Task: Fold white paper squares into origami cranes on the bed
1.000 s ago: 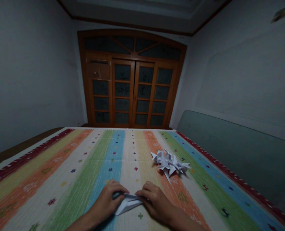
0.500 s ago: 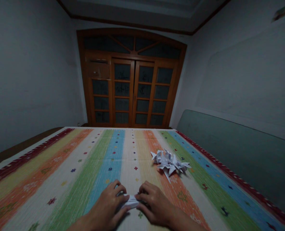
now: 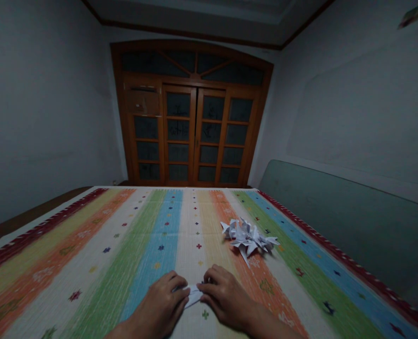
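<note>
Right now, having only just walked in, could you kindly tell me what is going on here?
A person has a small folded piece of white paper between both hands on a striped cloth. The left hand and right hand grip it from either side. A spiky heap of folded white paper lies ahead and to the right, apart from the hands.

Folded white paper mostly hidden between left hand and right hand; creases, exact shape unreadable. Forearms below paper cut off by bottom edge. Beyond paper, origami pile: piece count too small to tell. Far beyond paper, marks behind door glass too dark to read; colourful wall scrap cut off by top edge.
</note>
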{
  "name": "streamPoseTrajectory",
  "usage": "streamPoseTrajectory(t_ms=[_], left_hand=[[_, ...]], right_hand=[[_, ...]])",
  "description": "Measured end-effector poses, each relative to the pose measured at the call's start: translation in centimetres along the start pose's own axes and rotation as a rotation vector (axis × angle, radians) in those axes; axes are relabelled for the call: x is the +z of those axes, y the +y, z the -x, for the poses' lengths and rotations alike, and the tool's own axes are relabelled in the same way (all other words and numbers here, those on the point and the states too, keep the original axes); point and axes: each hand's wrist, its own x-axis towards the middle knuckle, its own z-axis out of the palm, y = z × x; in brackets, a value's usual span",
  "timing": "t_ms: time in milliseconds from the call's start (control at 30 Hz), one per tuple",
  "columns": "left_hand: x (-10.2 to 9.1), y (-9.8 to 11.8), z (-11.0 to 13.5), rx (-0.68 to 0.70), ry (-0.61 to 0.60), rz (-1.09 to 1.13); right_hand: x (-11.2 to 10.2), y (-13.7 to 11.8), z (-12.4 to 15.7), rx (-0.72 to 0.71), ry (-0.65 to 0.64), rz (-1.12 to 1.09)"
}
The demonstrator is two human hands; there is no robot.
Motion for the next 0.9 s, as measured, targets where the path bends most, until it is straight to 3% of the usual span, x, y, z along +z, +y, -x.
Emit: streamPoseTrajectory(t_ms=[333,467,733,900], left_hand=[[-0.2,0.0,-1.6,-0.425,-0.023,0.271],[0.4,-0.2,-1.4,-0.483,0.023,0.322],[0.4,0.6,-1.5,-0.599,0.061,0.377],[1.0,0.3,-1.4,-0.647,0.072,0.414]], right_hand=[[0.8,-0.1,-1.5,0.318,0.170,-0.063],[1.8,-0.8,-2.0,0.391,0.227,-0.088],[2.7,-2.7,-1.7,0.483,0.209,-0.217],[3.3,-2.6,-1.6,0.470,0.213,-0.285]])
